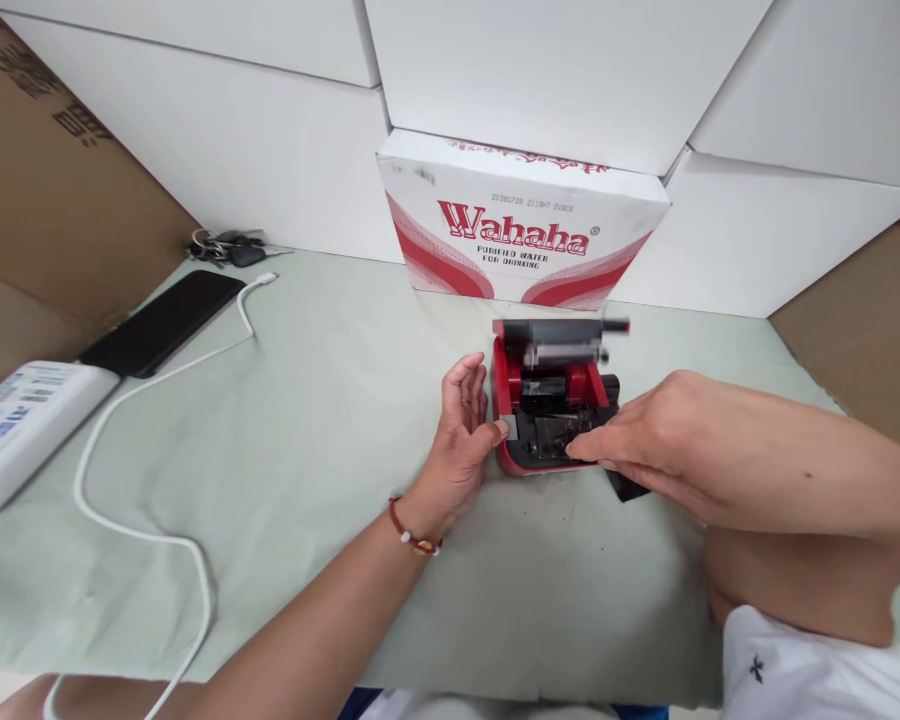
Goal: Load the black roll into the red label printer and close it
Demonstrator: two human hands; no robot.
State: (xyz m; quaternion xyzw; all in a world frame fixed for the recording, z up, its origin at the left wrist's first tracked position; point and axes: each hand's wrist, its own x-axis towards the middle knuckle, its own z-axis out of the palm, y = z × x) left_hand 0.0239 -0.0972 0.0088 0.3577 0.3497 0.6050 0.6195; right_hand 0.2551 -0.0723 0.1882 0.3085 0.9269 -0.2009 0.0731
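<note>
**Red-cased device (547, 428) standing open on a pale green cloth (330, 400)**

Work on the inside of the device appears to be the step in hand; exactly what is being done there cannot be told, since the right hand (667, 430) covers part of it. The device sits right of centre, just in front of a white-and-red Wahaha carton (521, 225). A part with a grey roller (562, 333) stands raised at its rear, blurred. The next move probably calls for a steady case and careful fingertip control among the small dark parts, with the raised section kept clear.

Pose of the left hand (461, 440): it comes up from below, fairly wide, the fingers upright and loosely bent beside the left wall, the thumb laid on the front left corner at a small grey tab (507, 428). It seems to brace rather than grasp.

Pose of the right hand: the forearm enters from the right, palm turned down, fingers pointing left. One fingertip reaches over the dark deck near the front of the device. A flat black piece (628, 487) shows beneath this hand; whether the hand holds it, or how narrow its grip is, cannot be told.

Well apart, at the left, lie a black phone (165, 325) and a white cable (82, 480).
</note>
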